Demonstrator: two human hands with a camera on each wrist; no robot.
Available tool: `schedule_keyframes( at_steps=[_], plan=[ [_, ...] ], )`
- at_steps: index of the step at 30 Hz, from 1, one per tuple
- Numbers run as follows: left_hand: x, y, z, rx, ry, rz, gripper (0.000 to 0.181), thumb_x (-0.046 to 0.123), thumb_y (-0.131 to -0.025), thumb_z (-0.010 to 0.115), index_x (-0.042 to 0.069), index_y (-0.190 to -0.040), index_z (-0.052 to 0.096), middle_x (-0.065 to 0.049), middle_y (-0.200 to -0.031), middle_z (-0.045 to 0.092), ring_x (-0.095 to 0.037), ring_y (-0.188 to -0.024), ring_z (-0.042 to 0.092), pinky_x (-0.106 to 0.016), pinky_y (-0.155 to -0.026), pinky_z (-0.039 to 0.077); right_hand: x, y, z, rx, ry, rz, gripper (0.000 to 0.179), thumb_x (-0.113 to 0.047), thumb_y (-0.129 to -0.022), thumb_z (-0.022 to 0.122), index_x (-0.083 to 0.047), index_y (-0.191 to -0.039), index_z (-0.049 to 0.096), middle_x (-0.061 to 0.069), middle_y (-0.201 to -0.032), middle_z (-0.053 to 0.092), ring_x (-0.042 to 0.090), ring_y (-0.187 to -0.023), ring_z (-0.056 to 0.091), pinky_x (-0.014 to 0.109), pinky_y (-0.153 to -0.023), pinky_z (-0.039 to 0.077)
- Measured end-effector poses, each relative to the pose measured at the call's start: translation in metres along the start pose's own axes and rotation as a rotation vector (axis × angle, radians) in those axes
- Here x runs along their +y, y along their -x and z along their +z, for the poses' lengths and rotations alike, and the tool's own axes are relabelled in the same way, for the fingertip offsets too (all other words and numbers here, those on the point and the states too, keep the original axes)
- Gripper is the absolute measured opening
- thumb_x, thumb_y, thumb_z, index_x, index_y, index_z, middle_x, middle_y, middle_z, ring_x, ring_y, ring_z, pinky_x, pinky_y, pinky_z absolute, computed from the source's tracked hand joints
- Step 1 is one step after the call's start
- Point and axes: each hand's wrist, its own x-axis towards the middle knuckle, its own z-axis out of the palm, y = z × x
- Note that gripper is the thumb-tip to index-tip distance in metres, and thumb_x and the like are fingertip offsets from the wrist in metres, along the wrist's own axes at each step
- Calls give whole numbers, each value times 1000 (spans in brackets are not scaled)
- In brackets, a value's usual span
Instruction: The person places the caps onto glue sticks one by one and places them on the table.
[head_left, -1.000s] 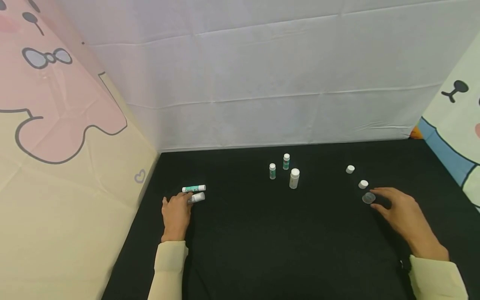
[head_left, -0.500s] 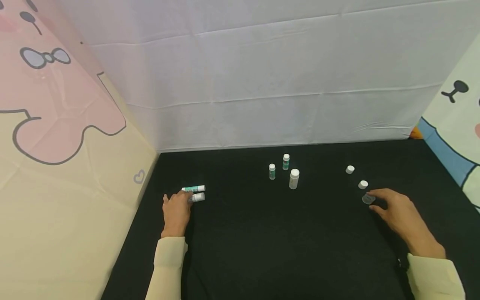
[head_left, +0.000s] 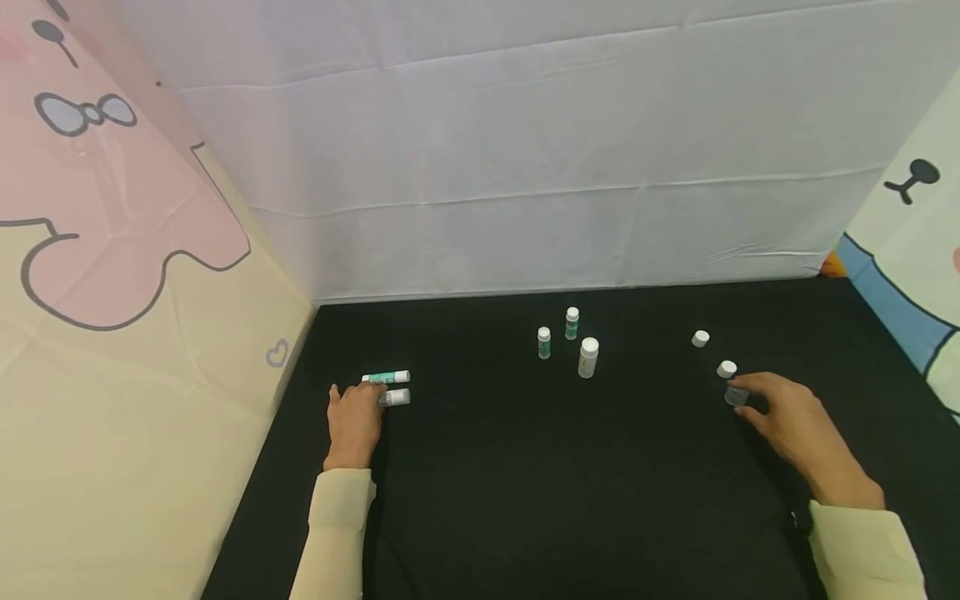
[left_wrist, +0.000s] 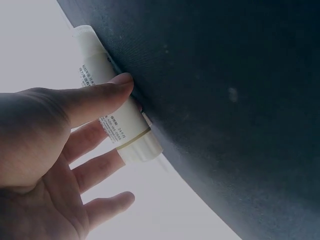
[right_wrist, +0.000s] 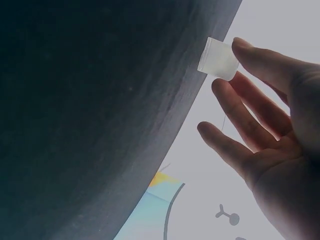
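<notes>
My left hand [head_left: 356, 425] is at the left of the black table, thumb and fingers pinching a white glue stick [head_left: 396, 397] that lies on its side; small print on its barrel shows in the left wrist view. Just beyond it lies a green-and-white glue stick [head_left: 393, 377], roughly parallel. On the right, my right hand [head_left: 787, 425] holds a translucent cap [head_left: 737, 397] between thumb and fingertips, down close to the table. The right wrist view shows this cap [right_wrist: 220, 59] with the thumb at one edge and fingers at the other.
Two white caps [head_left: 726, 369] sit on the black table just past my right hand. In the middle, two small green-labelled glue sticks [head_left: 544, 343] and a larger white one [head_left: 588, 358] stand upright. A white cloth [head_left: 480, 242] hangs behind.
The held glue stick has turned slightly, now more in line with the one beyond it. My right hand and its cap have shifted a little towards the nearer white cap.
</notes>
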Motion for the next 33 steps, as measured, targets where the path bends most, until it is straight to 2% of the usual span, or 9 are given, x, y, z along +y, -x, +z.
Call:
schedule_keyframes(
  at_steps=[11,17,24,33],
  plan=[
    [-1,0,-2,-27,9,-6,28,-9,-84,81,0,-111,80,-25,-112,76,-46,-104,72,-74,-112,39,-2,-7,0,11,4,-9,35,15,-77,82,13,-110,71,34,-107,68,55,-98,66,71,-84,51],
    [-2,2,-3,-17,15,-10,30,-9,-83,82,0,-111,79,-25,-111,76,-46,-104,71,-73,-109,42,-3,-9,1,0,26,9,35,15,-76,83,14,-109,72,33,-105,67,53,-94,66,70,-83,51],
    [-2,5,-5,-42,3,-38,35,-4,-84,83,-1,-119,76,-25,-116,74,-47,-108,69,-71,-108,44,-2,-7,2,7,27,8,31,16,-76,82,14,-105,72,31,-101,67,52,-91,66,69,-80,52],
    [1,12,-19,-24,10,-79,38,-2,-86,83,-2,-123,75,-24,-116,74,-46,-105,69,-65,-98,50,-2,0,3,26,22,39,29,13,-78,82,13,-106,72,35,-108,66,54,-95,66,70,-81,50]
  ],
)
